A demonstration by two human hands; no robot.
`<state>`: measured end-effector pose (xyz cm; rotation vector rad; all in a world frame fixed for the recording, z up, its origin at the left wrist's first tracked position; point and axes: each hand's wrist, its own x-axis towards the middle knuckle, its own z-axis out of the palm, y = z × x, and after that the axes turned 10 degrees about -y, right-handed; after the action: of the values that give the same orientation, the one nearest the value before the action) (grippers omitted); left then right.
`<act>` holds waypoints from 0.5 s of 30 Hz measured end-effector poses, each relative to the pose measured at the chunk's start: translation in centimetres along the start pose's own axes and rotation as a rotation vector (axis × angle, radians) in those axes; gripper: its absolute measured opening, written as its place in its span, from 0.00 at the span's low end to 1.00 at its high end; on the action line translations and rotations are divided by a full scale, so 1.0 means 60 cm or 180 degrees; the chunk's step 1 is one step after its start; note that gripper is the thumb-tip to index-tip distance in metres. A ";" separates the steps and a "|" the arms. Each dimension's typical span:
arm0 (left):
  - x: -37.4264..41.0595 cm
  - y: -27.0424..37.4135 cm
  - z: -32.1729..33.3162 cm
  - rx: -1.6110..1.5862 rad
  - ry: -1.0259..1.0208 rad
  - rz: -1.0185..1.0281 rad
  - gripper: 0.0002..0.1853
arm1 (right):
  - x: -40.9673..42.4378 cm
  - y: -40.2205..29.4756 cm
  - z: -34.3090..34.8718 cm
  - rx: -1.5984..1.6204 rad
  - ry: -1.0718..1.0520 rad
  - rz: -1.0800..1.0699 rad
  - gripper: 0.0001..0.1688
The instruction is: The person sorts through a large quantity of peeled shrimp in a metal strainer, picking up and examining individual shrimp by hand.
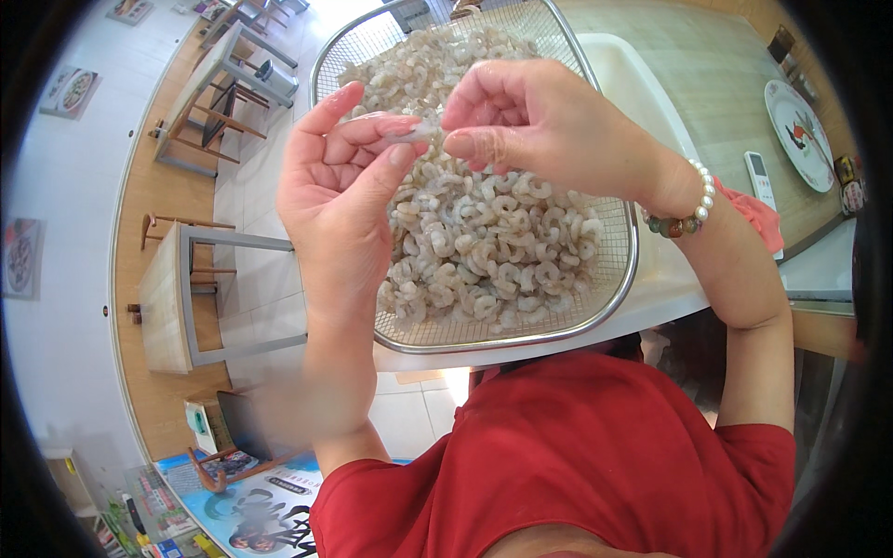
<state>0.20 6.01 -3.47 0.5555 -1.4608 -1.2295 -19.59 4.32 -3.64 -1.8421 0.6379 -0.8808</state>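
Note:
A metal mesh basket [614,300] with a steel rim holds a large heap of raw peeled shrimp [488,244]. Above the heap, my left hand [349,160] pinches one pale shrimp [421,132] between thumb and fingertips, palm turned up. Close on its right is my right hand [537,125], its thumb and curled fingers at the shrimp's end; whether they grip it cannot be told. A bracelet of pearls and coloured beads [687,209] circles my right wrist. The basket stands on a white tray or basin [670,272].
To the right on the table [691,77] are a white remote control [759,178], a coral cloth [750,213] and a plate [799,136] with utensils on it. Tables [164,307] and wooden chairs stand to the left, beyond a tiled floor [254,275].

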 end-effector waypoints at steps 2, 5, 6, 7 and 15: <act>-0.002 0.000 0.007 0.0167 -0.0060 -0.0065 0.26 | 0.001 -0.002 0.001 0.0362 0.0081 0.0029 0.12; -0.004 0.001 0.014 0.0197 -0.0093 -0.0148 0.26 | 0.000 -0.007 0.004 0.0736 0.0103 0.0216 0.13; -0.004 0.003 0.015 0.0092 -0.0090 -0.0143 0.26 | 0.000 -0.006 0.003 0.0899 0.0102 0.0288 0.13; -0.004 0.005 0.016 -0.0013 -0.0087 -0.0138 0.25 | 0.001 -0.005 0.002 0.1063 0.0101 0.0361 0.14; -0.004 0.005 0.010 -0.0071 -0.0094 -0.0223 0.22 | 0.001 0.004 0.007 0.1605 -0.0292 0.0630 0.14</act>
<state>-0.19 6.55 -3.24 0.5798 -1.4613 -1.3122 -19.24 4.38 -3.92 -1.3336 0.4767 -0.7392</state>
